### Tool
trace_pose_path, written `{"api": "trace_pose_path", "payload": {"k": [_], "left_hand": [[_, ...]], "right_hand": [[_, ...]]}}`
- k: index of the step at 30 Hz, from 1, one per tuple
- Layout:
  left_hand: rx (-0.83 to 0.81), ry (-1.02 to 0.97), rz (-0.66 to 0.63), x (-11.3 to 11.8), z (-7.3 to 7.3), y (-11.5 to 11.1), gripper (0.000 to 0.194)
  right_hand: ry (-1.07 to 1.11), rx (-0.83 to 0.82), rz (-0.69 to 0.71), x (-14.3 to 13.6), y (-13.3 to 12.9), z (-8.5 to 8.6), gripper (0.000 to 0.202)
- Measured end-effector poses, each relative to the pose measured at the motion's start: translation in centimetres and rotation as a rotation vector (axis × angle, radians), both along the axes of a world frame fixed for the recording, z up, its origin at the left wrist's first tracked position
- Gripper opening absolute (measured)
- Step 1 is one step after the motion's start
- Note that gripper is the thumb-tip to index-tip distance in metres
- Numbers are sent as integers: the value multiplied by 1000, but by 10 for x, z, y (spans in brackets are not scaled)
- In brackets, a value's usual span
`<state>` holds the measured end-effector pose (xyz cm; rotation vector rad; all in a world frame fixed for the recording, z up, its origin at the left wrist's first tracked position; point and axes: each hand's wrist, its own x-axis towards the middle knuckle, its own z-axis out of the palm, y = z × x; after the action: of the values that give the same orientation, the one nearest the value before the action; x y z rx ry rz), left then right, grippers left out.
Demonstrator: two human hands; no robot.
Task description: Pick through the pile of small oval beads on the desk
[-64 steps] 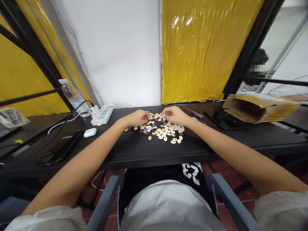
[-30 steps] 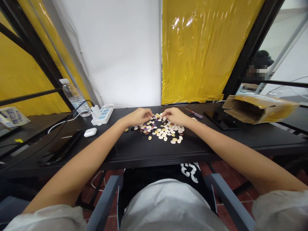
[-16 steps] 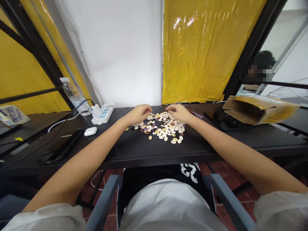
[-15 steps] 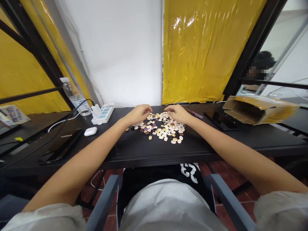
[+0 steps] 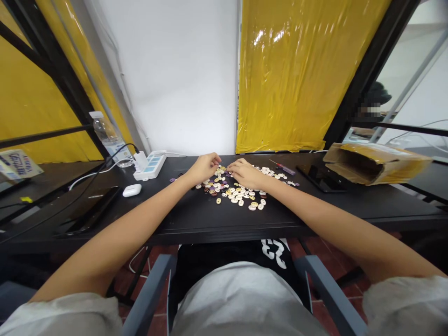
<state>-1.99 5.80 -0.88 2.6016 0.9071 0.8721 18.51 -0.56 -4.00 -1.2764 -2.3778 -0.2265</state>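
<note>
Many small oval buttons (image 5: 238, 195), mostly cream with some yellow, purple and dark ones, lie scattered on the black table (image 5: 210, 221). At the left part of the spread is my left hand (image 5: 206, 167), its fingers curled toward the buttons; whether a button is between the fingertips is too small to tell. My right hand (image 5: 245, 173) rests palm down over the middle of the buttons, fingers stretched toward my left hand, covering some of them.
A power strip (image 5: 151, 166), earbud case (image 5: 132, 190), bottle (image 5: 111, 140) and dark tablet (image 5: 89, 210) are on the left. To the right are a screwdriver (image 5: 285, 169), a black phone (image 5: 322, 179) and an open cardboard box (image 5: 371, 163). A person is at the far right.
My right hand has moved left and lowered over the buttons, nearer my left hand. Some buttons now lie farther right and left. My left hand has barely moved.
</note>
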Motion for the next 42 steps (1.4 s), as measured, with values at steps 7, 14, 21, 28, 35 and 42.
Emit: {"api": "trace_pose_path", "payload": {"k": [7, 14, 21, 28, 35, 42], "left_hand": [[-2, 30, -25, 1, -4, 2, 27], [15, 47, -68, 1, -8, 7, 27], [15, 73, -71, 2, -5, 4, 28], [-2, 69, -87, 2, -6, 4, 25], [8, 72, -112, 2, -7, 5, 22], [-32, 46, -126, 4, -2, -5, 19]], "right_hand": [[19, 15, -2, -1, -3, 0, 37], [102, 24, 3, 0, -4, 3, 25], [70, 6, 32, 0, -3, 1, 33], [106, -5, 26, 1, -4, 2, 22], [94, 26, -3, 0, -4, 4, 26], [461, -11, -20, -1, -3, 7, 24]]}}
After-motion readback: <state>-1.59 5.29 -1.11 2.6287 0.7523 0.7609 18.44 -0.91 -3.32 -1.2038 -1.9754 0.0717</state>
